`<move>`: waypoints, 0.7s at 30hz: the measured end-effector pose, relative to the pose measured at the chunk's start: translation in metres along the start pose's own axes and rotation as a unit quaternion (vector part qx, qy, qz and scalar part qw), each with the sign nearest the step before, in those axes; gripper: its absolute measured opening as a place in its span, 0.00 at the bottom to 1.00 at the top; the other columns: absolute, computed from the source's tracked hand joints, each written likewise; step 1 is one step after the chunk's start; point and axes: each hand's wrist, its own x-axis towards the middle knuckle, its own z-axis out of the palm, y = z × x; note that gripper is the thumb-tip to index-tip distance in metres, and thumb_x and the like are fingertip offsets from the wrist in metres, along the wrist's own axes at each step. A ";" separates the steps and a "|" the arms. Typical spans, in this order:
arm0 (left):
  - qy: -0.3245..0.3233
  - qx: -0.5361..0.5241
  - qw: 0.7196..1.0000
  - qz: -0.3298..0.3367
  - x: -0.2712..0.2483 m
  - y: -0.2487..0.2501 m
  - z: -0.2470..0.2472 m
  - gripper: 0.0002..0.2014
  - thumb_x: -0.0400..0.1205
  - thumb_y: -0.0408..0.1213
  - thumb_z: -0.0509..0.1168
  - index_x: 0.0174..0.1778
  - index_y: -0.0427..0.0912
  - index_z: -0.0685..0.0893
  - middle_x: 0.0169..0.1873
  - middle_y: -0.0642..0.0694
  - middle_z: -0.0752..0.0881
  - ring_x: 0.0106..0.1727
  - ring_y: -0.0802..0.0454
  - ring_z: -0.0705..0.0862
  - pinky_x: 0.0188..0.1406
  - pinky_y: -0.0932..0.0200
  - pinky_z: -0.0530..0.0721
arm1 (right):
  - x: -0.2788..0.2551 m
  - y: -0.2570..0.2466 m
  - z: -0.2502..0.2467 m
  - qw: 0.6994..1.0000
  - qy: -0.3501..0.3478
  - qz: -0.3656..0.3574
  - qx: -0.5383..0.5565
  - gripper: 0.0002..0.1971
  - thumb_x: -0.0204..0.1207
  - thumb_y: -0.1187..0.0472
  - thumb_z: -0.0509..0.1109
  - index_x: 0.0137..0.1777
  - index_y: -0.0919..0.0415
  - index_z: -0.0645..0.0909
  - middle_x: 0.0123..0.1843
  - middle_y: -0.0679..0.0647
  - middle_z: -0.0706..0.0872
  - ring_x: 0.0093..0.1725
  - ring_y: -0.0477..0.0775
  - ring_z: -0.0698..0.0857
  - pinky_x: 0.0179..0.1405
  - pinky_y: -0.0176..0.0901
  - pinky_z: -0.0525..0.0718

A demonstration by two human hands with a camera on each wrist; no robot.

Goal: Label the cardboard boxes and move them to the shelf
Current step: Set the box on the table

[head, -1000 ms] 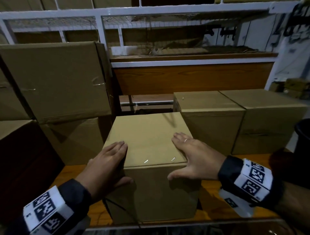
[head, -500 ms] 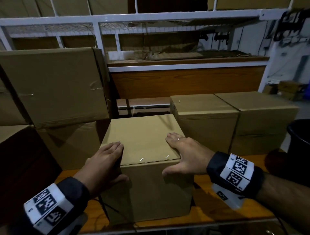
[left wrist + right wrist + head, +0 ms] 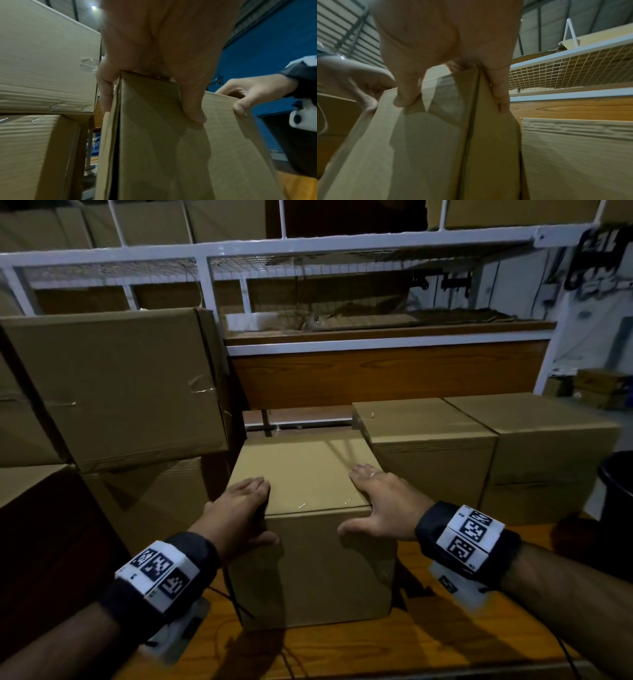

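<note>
Stacked brown cardboard boxes point(image 3: 113, 385) crowd the frame's left, two square cardboard boxes point(image 3: 479, 446) the right; bare wooden counter point(image 3: 428, 642) lies lower right.

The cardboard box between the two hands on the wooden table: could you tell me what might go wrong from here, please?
1. The left hand and right hand grip only the top front corners of the cardboard box; nothing supports its base, so it may slip if lifted.
2. It stands close to the stacked boxes and the neighbouring box, so it could snag on them.
3. A thin cable beside its base could catch.
</note>
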 end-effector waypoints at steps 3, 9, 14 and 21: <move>0.004 0.013 1.000 -0.004 0.010 0.004 -0.002 0.44 0.78 0.54 0.68 0.84 0.47 0.52 0.84 0.51 0.52 0.84 0.53 0.49 0.77 0.36 0.63 | 0.010 0.004 0.002 1.000 0.019 0.006 -0.023 0.49 0.69 0.32 0.69 0.83 0.61 0.58 0.84 0.56 0.61 0.83 0.54 0.57 0.82 0.49 0.58; 0.034 0.030 0.999 -0.015 0.037 0.004 0.003 0.40 0.80 0.53 0.65 0.84 0.51 0.51 0.84 0.54 0.52 0.83 0.55 0.50 0.79 0.44 0.51 | 0.027 0.003 0.009 0.995 0.058 0.031 -0.075 0.37 0.76 0.37 0.66 0.78 0.61 0.65 0.77 0.57 0.70 0.78 0.56 0.66 0.80 0.52 0.62; 0.057 0.027 0.998 -0.003 0.058 0.005 0.006 0.38 0.81 0.50 0.65 0.84 0.50 0.53 0.84 0.52 0.54 0.83 0.54 0.51 0.79 0.50 0.49 | 0.042 0.006 0.014 0.992 0.083 0.040 -0.088 0.31 0.79 0.42 0.66 0.74 0.63 0.69 0.72 0.58 0.75 0.72 0.57 0.72 0.73 0.49 0.71; 0.070 0.008 0.998 -0.001 0.088 -0.002 0.004 0.38 0.81 0.46 0.67 0.84 0.48 0.55 0.83 0.50 0.55 0.83 0.53 0.52 0.78 0.54 0.51 | 0.070 0.012 0.022 0.988 0.094 0.057 -0.109 0.31 0.81 0.44 0.65 0.75 0.67 0.67 0.76 0.63 0.71 0.76 0.60 0.68 0.76 0.51 0.66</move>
